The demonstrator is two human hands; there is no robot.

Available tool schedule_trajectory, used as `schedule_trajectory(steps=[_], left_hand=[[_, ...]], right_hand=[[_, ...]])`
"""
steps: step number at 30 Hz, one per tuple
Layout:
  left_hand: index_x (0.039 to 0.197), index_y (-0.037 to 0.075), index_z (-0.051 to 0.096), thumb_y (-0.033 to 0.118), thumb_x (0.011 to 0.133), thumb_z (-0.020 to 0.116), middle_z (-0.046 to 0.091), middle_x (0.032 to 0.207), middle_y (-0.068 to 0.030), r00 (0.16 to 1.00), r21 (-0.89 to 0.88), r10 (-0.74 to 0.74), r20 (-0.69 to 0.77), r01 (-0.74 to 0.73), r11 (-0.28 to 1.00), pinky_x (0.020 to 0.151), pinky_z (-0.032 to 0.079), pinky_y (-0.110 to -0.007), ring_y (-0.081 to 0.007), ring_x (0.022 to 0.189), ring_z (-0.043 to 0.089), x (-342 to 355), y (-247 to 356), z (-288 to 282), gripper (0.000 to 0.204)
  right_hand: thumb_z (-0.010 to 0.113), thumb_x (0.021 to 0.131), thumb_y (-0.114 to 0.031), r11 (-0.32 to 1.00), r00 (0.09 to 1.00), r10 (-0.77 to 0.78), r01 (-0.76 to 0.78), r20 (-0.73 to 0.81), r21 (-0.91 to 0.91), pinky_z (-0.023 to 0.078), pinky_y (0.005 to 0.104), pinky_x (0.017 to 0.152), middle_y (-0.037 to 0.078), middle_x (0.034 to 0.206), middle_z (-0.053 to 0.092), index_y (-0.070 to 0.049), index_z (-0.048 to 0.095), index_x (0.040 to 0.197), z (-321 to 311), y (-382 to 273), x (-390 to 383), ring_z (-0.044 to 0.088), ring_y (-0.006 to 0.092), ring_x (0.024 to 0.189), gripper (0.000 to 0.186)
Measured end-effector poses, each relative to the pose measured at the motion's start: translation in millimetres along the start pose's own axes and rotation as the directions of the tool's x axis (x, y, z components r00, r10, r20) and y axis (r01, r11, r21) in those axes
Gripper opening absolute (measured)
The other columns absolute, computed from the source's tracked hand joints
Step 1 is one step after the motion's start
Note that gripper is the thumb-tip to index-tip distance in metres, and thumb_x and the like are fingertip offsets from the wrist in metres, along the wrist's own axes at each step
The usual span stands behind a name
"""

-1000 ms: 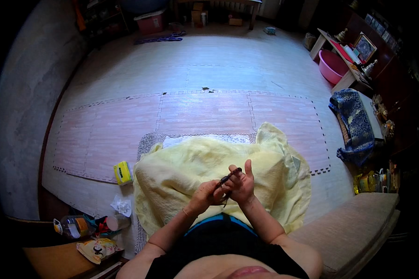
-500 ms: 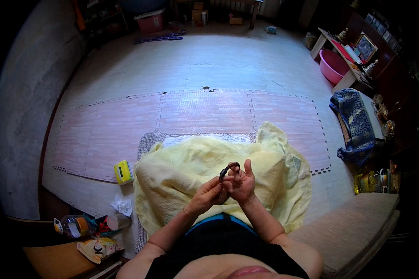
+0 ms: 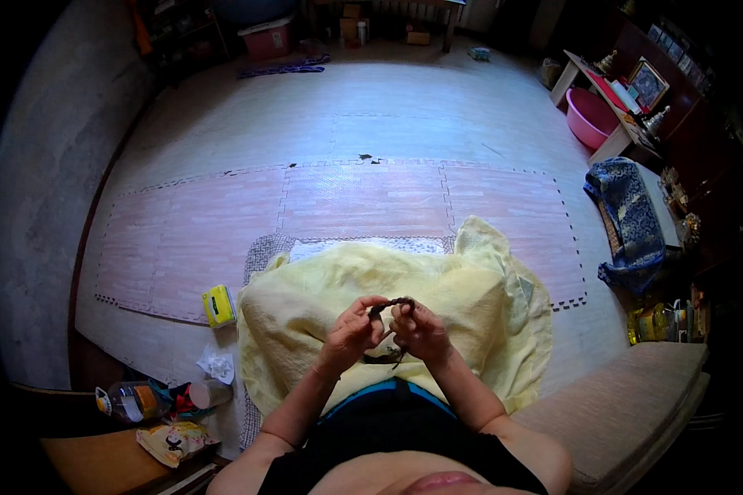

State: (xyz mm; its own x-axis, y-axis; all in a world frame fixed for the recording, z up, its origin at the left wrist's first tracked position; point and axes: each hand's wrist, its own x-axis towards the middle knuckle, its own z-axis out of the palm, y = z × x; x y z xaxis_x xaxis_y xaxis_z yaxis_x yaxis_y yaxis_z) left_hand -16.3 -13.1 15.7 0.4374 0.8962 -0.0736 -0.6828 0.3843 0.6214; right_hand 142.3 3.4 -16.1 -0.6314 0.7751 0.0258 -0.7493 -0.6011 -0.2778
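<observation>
A dark loop that looks like a string of beads (image 3: 399, 303) is stretched between my two hands above my lap. Its upper stretch spans from fingertip to fingertip, and a lower part hangs down below the hands against the cloth. My left hand (image 3: 355, 334) pinches one end of the upper stretch, fingers bent. The other end sits in the curled fingers of my right hand (image 3: 421, 332). A pale yellow cloth (image 3: 293, 305) covers my legs beneath both hands. The fingers hide parts of the loop.
A yellow packet (image 3: 219, 306), crumpled white tissue (image 3: 215, 364) and a large bottle (image 3: 132, 402) are at my left. A brown cushion (image 3: 619, 404) lies to my right. Farther off are a blue patterned cloth (image 3: 636, 219) and a pink basin (image 3: 590, 117). Foam mats (image 3: 355, 198) cover the floor ahead.
My right hand has turned from palm-up with fingers apart to curled round the loop. My left hand has risen slightly and moved left; the strand now runs level between them.
</observation>
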Motion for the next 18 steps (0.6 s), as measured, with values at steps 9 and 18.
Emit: schedule_trajectory(steps=[9, 18], left_hand=[[0.091, 0.005, 0.040, 0.024, 0.084, 0.044, 0.043, 0.059, 0.0000, 0.981, 0.206, 0.181, -0.074, -0.162, 0.965, 0.049, 0.031, -0.017, -0.0063, 0.051, 0.039, 2.2, 1.3, -8.3, 0.021], [0.077, 0.007, 0.045, 0.033, 0.084, 0.042, 0.036, 0.058, 0.0051, 0.987, 0.309, 0.149, -0.054, -0.125, 0.943, 0.044, 0.021, -0.016, -0.0025, 0.048, 0.026, -0.8, -5.1, -10.0, 0.027]], right_hand=[[0.063, 0.071, -0.025, 0.946, 0.959, 0.214, -0.156, 0.185, -0.284, 0.024, 0.0181, 0.042, -0.002, 0.061, 0.044, -0.007, 0.044, 0.072, -1.7, 9.2, -0.4, 0.033, 0.0057, 0.048, 0.026], [0.065, 0.066, -0.037, 0.945, 0.932, 0.221, -0.132, 0.287, -0.299, 0.020, 0.0235, 0.043, -0.001, 0.056, 0.037, -0.011, 0.036, 0.063, -10.8, 9.2, 0.9, 0.028, 0.0092, 0.048, 0.039]])
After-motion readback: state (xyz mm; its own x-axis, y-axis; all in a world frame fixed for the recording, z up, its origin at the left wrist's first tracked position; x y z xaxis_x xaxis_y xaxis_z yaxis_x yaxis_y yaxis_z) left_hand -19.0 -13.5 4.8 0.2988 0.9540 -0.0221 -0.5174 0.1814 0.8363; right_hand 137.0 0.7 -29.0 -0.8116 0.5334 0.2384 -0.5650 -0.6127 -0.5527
